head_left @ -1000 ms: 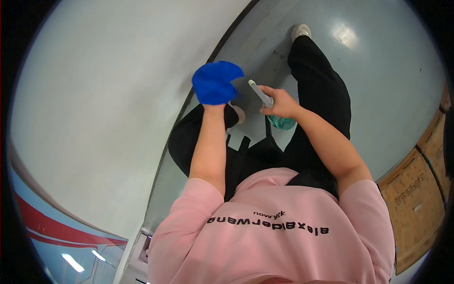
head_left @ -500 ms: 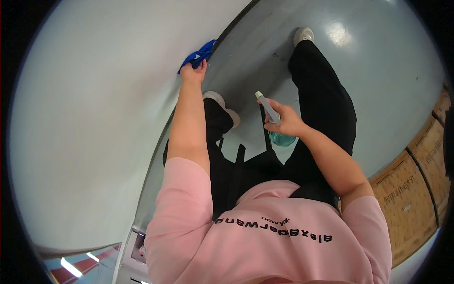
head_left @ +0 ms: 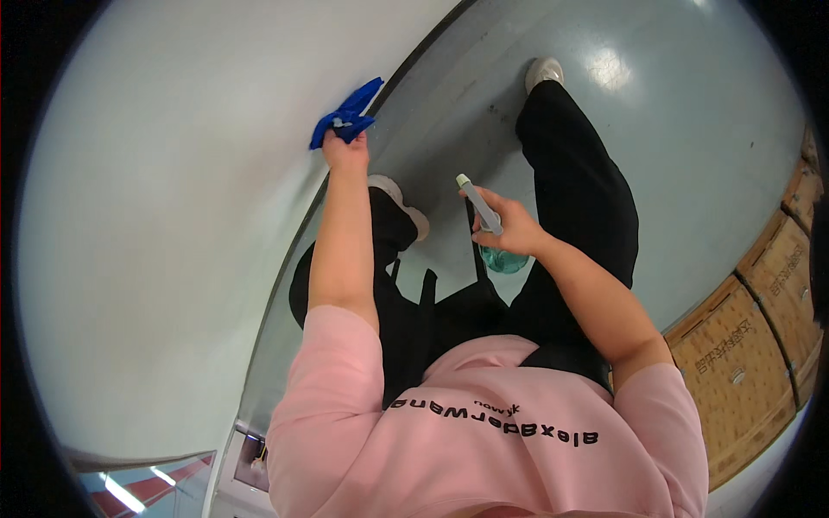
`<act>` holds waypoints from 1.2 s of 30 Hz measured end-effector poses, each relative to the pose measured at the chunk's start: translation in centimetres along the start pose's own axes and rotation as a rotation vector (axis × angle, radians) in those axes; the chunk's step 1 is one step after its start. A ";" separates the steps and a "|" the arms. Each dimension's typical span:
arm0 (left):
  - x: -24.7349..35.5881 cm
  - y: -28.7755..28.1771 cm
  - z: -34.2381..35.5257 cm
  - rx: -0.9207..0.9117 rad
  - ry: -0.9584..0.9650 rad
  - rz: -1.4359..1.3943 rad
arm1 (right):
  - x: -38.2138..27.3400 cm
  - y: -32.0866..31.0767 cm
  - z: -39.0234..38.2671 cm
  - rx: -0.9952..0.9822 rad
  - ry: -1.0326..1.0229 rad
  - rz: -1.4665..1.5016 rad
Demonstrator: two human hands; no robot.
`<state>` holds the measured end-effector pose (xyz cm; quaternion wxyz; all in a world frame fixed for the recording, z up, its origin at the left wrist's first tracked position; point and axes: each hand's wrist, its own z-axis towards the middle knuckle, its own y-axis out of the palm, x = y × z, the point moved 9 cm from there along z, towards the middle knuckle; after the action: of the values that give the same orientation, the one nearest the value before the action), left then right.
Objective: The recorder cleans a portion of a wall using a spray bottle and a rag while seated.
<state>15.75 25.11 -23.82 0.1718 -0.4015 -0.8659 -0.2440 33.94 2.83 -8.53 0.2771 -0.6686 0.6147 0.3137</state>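
Observation:
A bunched blue cloth (head_left: 348, 114) is pressed flat against the lower part of the white wall (head_left: 173, 173). My left hand (head_left: 345, 152) grips it from below, with most of the fingers hidden by the cloth. In front of my body, my right hand (head_left: 511, 226) is wrapped round the neck of a spray bottle (head_left: 504, 260). The bottle has a grey trigger head, a pale nozzle pointing ahead and to the left, and a clear greenish body. It hangs above the floor, apart from the wall.
A dark strip (head_left: 413, 62) runs where the wall meets the grey floor (head_left: 691, 164). Brown wooden-looking boxes (head_left: 734, 371) stand at the right. My legs are set wide apart, with one white shoe (head_left: 544, 72) far ahead and the other beside the wall.
The blue cloth and my left hand have shifted slightly left and nearer along the wall, and the cloth has spread differently. The spray bottle has moved a little left with my right hand.

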 end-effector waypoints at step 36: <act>-0.5 -0.2 3.4 0.220 0.171 0.538 | -2.3 0.2 -0.7 -0.041 -0.076 0.170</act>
<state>15.60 26.59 -26.94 0.3451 -0.5734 -0.7321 -0.1272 33.70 3.73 -6.34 0.2586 -0.6070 0.6518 0.3740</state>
